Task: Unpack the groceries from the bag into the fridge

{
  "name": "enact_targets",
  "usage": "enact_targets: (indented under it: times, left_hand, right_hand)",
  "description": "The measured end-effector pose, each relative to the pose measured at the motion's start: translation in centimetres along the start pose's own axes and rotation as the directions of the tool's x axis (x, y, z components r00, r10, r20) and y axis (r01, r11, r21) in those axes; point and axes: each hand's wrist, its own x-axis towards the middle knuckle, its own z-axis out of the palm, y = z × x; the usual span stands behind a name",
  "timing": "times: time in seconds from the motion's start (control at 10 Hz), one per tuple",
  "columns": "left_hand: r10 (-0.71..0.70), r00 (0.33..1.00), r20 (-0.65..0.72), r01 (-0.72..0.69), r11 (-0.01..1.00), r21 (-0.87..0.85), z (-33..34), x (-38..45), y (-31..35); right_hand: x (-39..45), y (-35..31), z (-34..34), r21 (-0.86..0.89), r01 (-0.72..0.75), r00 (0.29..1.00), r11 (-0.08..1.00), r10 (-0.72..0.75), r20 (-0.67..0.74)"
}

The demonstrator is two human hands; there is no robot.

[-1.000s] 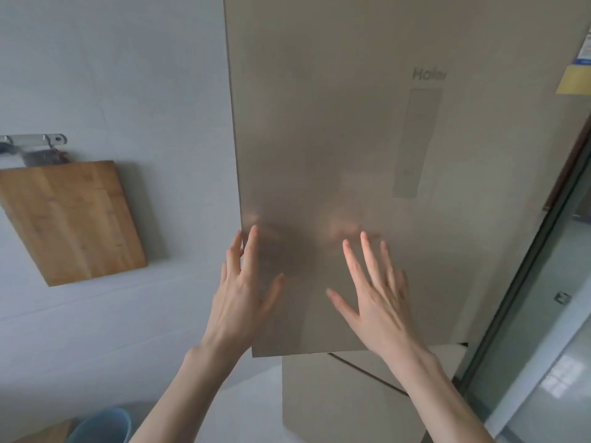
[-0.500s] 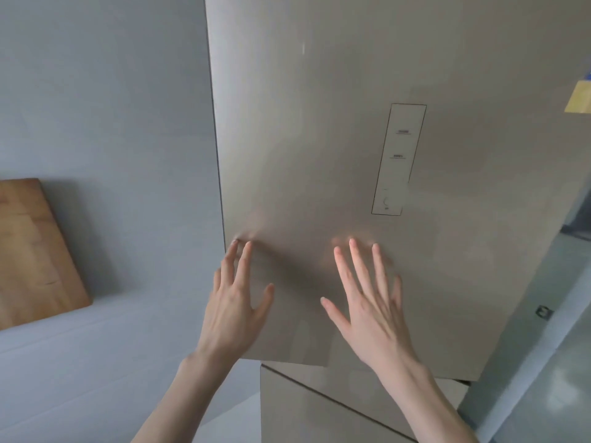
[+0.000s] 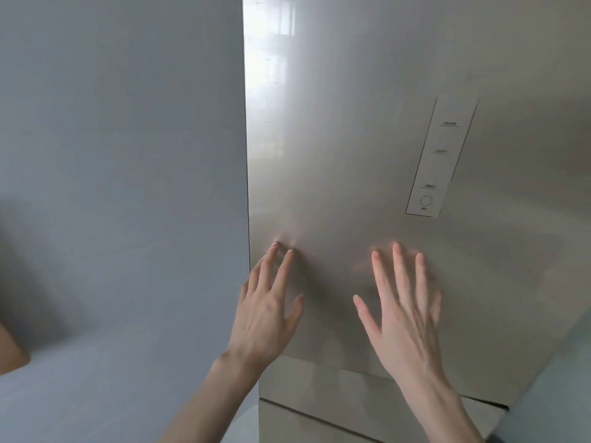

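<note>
Both hands now sit nearer the left edge of the fridge door (image 3: 367, 155) than half a second ago, and the wooden board has almost left the view. Left hand (image 3: 267, 311) is flat, fingers straight, its fingertips (image 3: 289, 252) touching the door just beside that edge. Right hand (image 3: 404, 314) is spread flat, just right of the left one. No bag is in view. I judge the door closes, so the left hand is nearer its free edge

Champagne-beige fridge door (image 3: 367, 155), grey wall (image 3: 121, 155)
</note>
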Motion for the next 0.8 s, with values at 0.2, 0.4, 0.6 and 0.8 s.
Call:
enact_targets:
  times: [0.2,0.4,0.6,0.8]
  left_hand:
    - [0.03,0.998,0.047,-0.03,1.0,0.002,2.1,2.4,-1.3]
    - [0.029,0.999,0.025,-0.03,0.999,0.039,3.2,3.4,-1.1]
    - [-0.002,0.998,0.061,-0.002,0.997,0.071,2.5,2.8,-0.7]
    - [-0.085,0.995,-0.049,0.091,0.989,0.12,-0.5,1.2,1.4]
  right_hand:
    - [1.3,-0.1,1.7,-0.062,-0.042,0.999,0.997,0.042,-0.006]
    - [1.6,-0.1,2.7,-0.099,-0.056,0.998,0.993,0.053,-0.027]
    - [1.9,0.3,2.2,0.028,0.06,0.99,0.998,-0.056,-0.127]
    - [3.6,0.7,-0.3,0.3,0.252,0.957,0.92,-0.19,-0.219]
